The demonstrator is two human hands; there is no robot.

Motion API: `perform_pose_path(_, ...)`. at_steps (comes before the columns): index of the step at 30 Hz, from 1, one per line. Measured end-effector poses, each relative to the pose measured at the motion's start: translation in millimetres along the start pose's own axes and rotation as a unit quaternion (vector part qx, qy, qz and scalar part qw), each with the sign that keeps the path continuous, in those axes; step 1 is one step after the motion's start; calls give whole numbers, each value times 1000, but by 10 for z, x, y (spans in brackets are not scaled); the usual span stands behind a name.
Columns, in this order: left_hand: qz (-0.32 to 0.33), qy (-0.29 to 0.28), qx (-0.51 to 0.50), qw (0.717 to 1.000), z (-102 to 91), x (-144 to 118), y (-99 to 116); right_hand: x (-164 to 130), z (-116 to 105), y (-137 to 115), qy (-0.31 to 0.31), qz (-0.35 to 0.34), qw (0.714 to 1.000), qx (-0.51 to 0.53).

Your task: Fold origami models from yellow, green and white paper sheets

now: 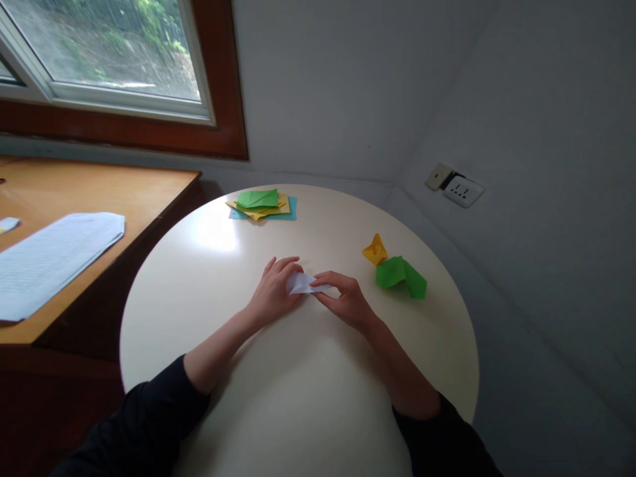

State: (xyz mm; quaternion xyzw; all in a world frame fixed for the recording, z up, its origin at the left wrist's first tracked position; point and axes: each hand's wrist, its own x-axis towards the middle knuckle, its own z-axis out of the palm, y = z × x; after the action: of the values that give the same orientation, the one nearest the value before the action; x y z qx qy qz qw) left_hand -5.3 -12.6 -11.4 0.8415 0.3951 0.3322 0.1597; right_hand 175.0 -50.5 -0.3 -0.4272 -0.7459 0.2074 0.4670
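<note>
Left hand (275,289) and right hand (342,299) – fingers pinched on small folded white paper (301,283), smooth round cream table (209,265), folded green paper (400,276) right.

Small white folded paper (301,283), flat on table, pinched between hands.

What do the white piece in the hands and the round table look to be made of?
White piece: thin matte paper, judging by its sharp folded edges. Round table: smooth, glossy cream top, probably laminate or painted board; window light glares off it.
</note>
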Motion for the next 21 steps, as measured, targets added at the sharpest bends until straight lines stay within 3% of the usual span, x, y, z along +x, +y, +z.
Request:
perform_pose_path(5,21,-11,-15,1000,-84,19,26,-6,-55,26,-24,41,998,35)
perform_pose_path(12,36,-14,4,999,-185,39,72,4,-47,-2,-22,39,998,46)
perform_pose_path(21,50,-6,4,999,-167,43,68,10,-29,32,35,47,997,43)
